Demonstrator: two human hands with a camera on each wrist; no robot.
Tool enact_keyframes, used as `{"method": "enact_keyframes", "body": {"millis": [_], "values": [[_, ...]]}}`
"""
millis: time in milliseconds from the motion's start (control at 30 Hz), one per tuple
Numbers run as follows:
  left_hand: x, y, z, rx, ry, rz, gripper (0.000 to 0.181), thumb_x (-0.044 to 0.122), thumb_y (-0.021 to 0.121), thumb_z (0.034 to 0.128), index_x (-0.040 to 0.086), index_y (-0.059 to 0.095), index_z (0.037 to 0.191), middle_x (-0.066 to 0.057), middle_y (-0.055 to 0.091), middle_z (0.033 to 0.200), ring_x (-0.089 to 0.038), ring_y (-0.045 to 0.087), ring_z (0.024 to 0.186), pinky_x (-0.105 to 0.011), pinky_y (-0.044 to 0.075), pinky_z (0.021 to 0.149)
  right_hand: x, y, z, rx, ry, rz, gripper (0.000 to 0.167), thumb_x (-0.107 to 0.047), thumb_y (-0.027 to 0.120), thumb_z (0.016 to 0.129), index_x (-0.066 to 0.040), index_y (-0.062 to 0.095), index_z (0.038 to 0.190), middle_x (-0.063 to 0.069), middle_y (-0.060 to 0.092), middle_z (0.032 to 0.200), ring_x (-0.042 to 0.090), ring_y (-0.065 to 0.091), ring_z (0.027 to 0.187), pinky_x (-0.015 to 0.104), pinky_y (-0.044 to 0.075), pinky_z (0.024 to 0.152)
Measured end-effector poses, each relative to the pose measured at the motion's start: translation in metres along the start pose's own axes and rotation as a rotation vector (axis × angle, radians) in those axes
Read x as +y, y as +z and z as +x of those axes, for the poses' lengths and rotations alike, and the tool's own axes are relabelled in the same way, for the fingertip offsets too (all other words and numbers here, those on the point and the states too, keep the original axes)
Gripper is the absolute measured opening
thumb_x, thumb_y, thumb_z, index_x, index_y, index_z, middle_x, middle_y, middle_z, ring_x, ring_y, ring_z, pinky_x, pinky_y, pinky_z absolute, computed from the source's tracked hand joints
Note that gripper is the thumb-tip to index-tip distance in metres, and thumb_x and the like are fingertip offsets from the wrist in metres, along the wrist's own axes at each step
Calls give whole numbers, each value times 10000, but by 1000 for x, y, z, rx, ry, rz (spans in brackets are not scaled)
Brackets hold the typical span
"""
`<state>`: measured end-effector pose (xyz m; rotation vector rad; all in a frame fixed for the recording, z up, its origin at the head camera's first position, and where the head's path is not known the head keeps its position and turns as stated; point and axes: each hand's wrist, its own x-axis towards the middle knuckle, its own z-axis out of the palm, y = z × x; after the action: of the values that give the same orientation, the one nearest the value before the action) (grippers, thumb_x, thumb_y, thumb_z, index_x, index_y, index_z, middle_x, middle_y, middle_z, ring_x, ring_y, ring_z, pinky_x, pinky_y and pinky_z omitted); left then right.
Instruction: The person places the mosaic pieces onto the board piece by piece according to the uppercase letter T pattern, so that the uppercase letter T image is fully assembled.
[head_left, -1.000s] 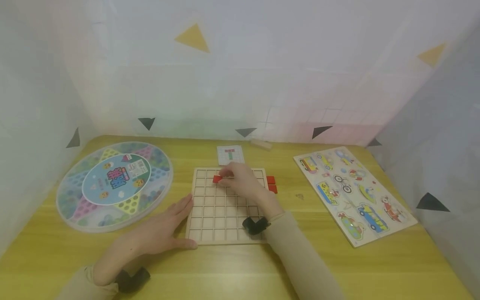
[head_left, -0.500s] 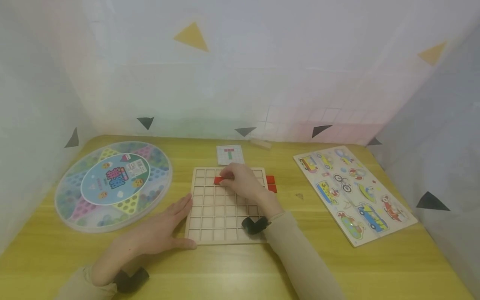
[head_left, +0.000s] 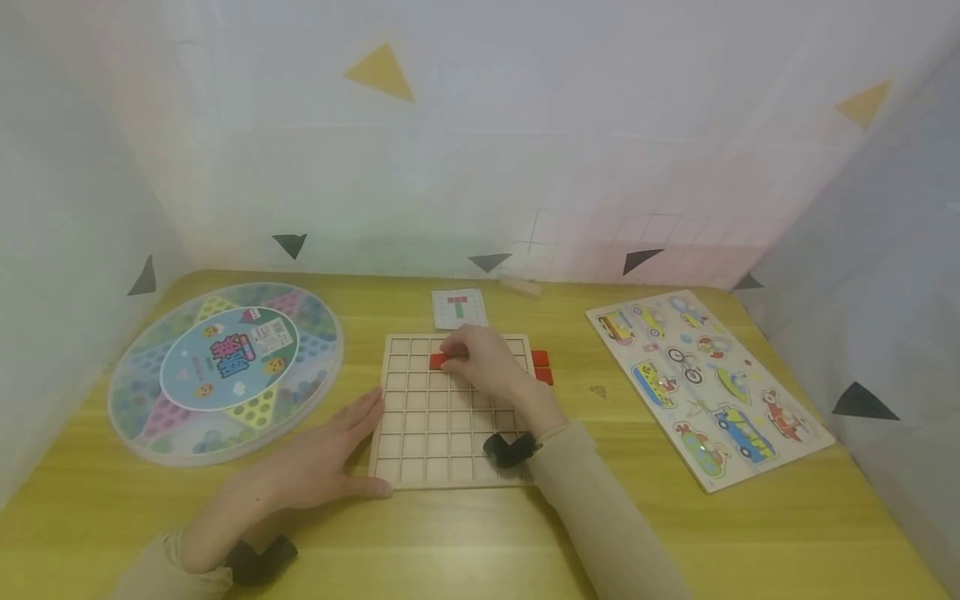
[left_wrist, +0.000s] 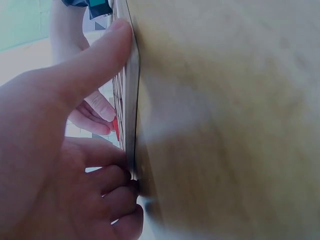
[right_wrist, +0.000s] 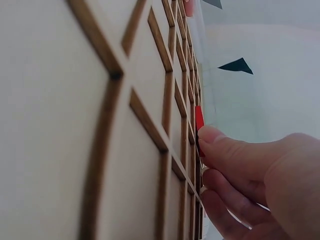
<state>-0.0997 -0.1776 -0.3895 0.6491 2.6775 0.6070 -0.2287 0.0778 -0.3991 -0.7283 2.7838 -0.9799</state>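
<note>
A wooden grid board lies flat on the table. Over its far rows, my right hand pinches a red square tile between thumb and fingers. The right wrist view shows this red tile standing proud of the grid strips, partly covered by the thumb; whether it sits fully in a cell I cannot tell. My left hand rests at the board's left edge, fingers along the side and thumb at the near corner. Two more red tiles lie beside the board's right edge, partly hidden by the right hand.
Behind the board lies a card printed with a red and green T pattern, and near it a small wooden block. A round board-game case is at left, a wooden picture puzzle at right. Pale sheeting surrounds the table.
My right hand has shifted the red tile very slightly right and nearer, and it now looks more level with the grid. The left hand has stayed at the board's edge.
</note>
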Motion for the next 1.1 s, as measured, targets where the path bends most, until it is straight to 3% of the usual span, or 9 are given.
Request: {"method": "enact_keyframes", "body": {"millis": [1100], "values": [[-1, 0, 1, -1, -3, -7, 1128, 730, 636, 804, 60, 191, 1595, -106, 71, 1684, -429, 181, 1504, -580, 262, 1189, -5, 0, -2, 18, -19, 6, 230, -103, 765, 883, -75, 740, 1111, 24, 691, 1029, 184, 657, 1020, 348, 536, 941]]}}
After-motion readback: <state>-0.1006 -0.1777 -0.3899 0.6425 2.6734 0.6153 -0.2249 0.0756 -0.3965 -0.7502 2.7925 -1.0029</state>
